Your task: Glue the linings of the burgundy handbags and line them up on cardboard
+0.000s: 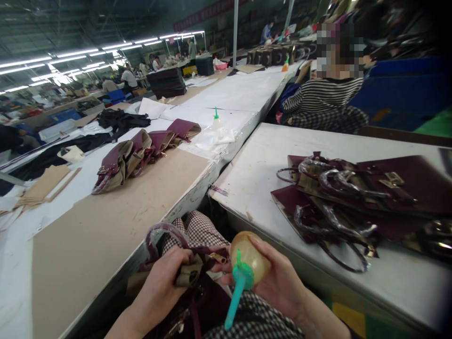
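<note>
A dark maroon handbag with a tan lining lies over my lap, its plastic-wrapped handle standing up at the left. My left hand is closed on the bag's edge, where the lining folds over. Round a yellowish squeeze bottle wrap the fingers of my right hand. The bottle has a green cap and a long teal nozzle that points down over the checked cloth on my lap. A gold zipper pull shows on the bag between my hands.
More maroon bags stand on the left table and lie piled on the right table. Another green-tipped bottle is farther back. A person in a striped top sits beyond the right table. Table edges flank my lap.
</note>
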Tool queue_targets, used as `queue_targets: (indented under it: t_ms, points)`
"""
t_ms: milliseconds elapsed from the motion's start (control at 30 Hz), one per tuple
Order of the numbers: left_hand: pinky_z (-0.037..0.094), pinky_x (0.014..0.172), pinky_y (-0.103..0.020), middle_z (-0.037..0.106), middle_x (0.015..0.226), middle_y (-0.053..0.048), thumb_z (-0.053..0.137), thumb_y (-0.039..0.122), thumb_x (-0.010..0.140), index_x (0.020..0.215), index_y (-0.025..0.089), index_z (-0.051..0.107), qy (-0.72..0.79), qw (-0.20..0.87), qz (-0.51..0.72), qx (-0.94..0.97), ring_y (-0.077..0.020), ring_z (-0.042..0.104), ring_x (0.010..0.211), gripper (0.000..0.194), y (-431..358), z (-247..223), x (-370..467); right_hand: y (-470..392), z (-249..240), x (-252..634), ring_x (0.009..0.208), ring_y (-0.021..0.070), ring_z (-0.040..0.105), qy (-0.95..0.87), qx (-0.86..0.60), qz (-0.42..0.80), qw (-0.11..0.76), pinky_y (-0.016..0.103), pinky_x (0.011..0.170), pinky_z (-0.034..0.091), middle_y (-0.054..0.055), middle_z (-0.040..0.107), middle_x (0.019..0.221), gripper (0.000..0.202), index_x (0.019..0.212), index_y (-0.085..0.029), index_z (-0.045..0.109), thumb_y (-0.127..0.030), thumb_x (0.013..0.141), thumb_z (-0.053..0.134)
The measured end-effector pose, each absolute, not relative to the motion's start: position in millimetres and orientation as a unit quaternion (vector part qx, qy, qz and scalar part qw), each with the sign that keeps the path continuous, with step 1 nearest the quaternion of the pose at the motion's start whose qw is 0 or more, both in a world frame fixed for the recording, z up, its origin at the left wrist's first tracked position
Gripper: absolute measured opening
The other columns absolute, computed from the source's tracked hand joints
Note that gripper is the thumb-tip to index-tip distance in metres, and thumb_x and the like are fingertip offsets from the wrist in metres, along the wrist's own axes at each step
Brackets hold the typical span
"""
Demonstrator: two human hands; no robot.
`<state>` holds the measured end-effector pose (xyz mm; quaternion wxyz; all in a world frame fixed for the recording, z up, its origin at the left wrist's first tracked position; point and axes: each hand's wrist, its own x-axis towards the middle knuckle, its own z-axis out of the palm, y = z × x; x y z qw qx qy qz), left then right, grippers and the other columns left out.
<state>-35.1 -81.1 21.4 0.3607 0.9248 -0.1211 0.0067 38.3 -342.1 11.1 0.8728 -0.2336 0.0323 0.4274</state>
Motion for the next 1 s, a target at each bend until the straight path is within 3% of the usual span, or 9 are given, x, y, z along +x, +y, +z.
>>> queue_targets:
  t_ms: [67, 200, 433, 533, 600, 700, 767, 867, 1000]
  points:
    - [0.050, 0.078, -0.031, 0.062, 0.102, -0.005, 0.053, 0.007, 0.093, 0.110, 0.021, 0.051, -0.175, 0.297, 0.043, 0.938, -0.0206, 0.057, 0.090, 0.022, -80.4, 19.7, -35.1, -344.9, 13.7, 39.3, 0.100, 0.0333, 0.074, 0.038, -0.208, 0.428, 0.879, 0.044, 0.094, 0.054, 0.014, 0.078, 0.107, 0.037, 0.107, -0.011, 0.077, -0.043, 0.098, 0.061]
    - [0.055, 0.090, -0.040, 0.060, 0.121, -0.015, 0.043, 0.002, 0.095, 0.150, 0.022, 0.043, -0.315, 0.111, 0.095, 0.938, -0.0293, 0.056, 0.111, 0.058, -81.7, 28.1, -34.7, -342.3, 21.9, 42.3, 0.105, 0.0314, 0.071, 0.033, -0.195, 0.441, 0.875, 0.046, 0.100, 0.052, 0.018, 0.075, 0.117, 0.041, 0.112, -0.008, 0.074, -0.045, 0.101, 0.057]
    - [0.057, 0.091, -0.047, 0.060, 0.123, -0.018, 0.048, 0.010, 0.099, 0.155, 0.028, 0.041, -0.331, 0.107, 0.059, 0.936, -0.0310, 0.058, 0.110, 0.059, -83.4, 29.9, -38.0, -327.6, 43.2, 65.3, 0.100, 0.0327, 0.073, -0.032, -0.259, 0.482, 0.836, 0.046, 0.083, 0.061, 0.020, 0.075, 0.111, 0.041, 0.115, -0.009, 0.069, -0.045, 0.100, 0.057]
    - [0.054, 0.100, -0.042, 0.061, 0.125, -0.016, 0.047, 0.006, 0.097, 0.145, 0.023, 0.050, -0.304, 0.168, 0.069, 0.935, -0.0276, 0.058, 0.115, 0.051, -77.9, 26.4, -43.3, -327.2, 52.0, 81.2, 0.095, 0.0331, 0.073, -0.066, -0.311, 0.464, 0.827, 0.048, 0.077, 0.063, 0.019, 0.075, 0.109, 0.037, 0.115, -0.011, 0.068, -0.043, 0.099, 0.058]
    - [0.053, 0.101, -0.034, 0.064, 0.119, -0.012, 0.048, 0.002, 0.093, 0.132, 0.022, 0.055, -0.258, 0.238, 0.088, 0.932, -0.0231, 0.061, 0.114, 0.045, -69.1, 27.2, -49.6, -330.4, 54.5, 88.6, 0.086, 0.0302, 0.074, -0.072, -0.338, 0.436, 0.831, 0.038, 0.064, 0.063, 0.018, 0.076, 0.104, 0.034, 0.111, -0.013, 0.069, -0.043, 0.098, 0.061]
    - [0.051, 0.098, -0.025, 0.066, 0.112, -0.005, 0.051, 0.002, 0.089, 0.119, 0.025, 0.057, -0.133, 0.335, 0.080, 0.929, -0.0183, 0.063, 0.108, 0.039, -45.0, 36.3, -64.6, -335.9, 49.2, 88.2, 0.050, 0.0152, 0.061, -0.028, -0.328, 0.395, 0.858, 0.017, 0.038, 0.043, 0.012, 0.074, 0.080, 0.034, 0.103, -0.015, 0.072, -0.048, 0.095, 0.065]
    - [0.051, 0.092, -0.023, 0.064, 0.108, -0.003, 0.055, 0.009, 0.092, 0.116, 0.026, 0.057, -0.049, 0.407, 0.047, 0.911, -0.0162, 0.064, 0.100, 0.029, -24.2, 48.8, -77.3, -336.7, 41.8, 80.4, 0.041, 0.0087, 0.046, 0.024, -0.317, 0.367, 0.874, 0.015, 0.034, 0.033, 0.006, 0.068, 0.068, 0.034, 0.096, -0.015, 0.074, -0.048, 0.090, 0.073]
    - [0.050, 0.075, -0.018, 0.060, 0.098, -0.001, 0.061, 0.026, 0.098, 0.112, 0.025, 0.056, 0.034, 0.543, -0.020, 0.839, -0.0121, 0.060, 0.083, 0.015, 3.6, 74.4, -93.6, -331.9, 36.1, 64.4, 0.052, 0.0135, 0.053, 0.059, -0.331, 0.334, 0.880, 0.020, 0.041, 0.044, 0.007, 0.069, 0.076, 0.034, 0.100, -0.016, 0.076, -0.043, 0.081, 0.083]
    - [0.049, 0.070, -0.020, 0.063, 0.094, -0.002, 0.078, 0.029, 0.088, 0.100, 0.020, 0.058, 0.083, 0.653, -0.036, 0.752, -0.0126, 0.060, 0.079, 0.024, 20.2, 96.7, -96.4, -321.1, 49.0, 48.2, 0.073, 0.0279, 0.063, 0.034, -0.401, 0.321, 0.857, 0.034, 0.052, 0.051, 0.011, 0.074, 0.101, 0.063, 0.125, -0.029, 0.068, -0.048, 0.068, 0.089]
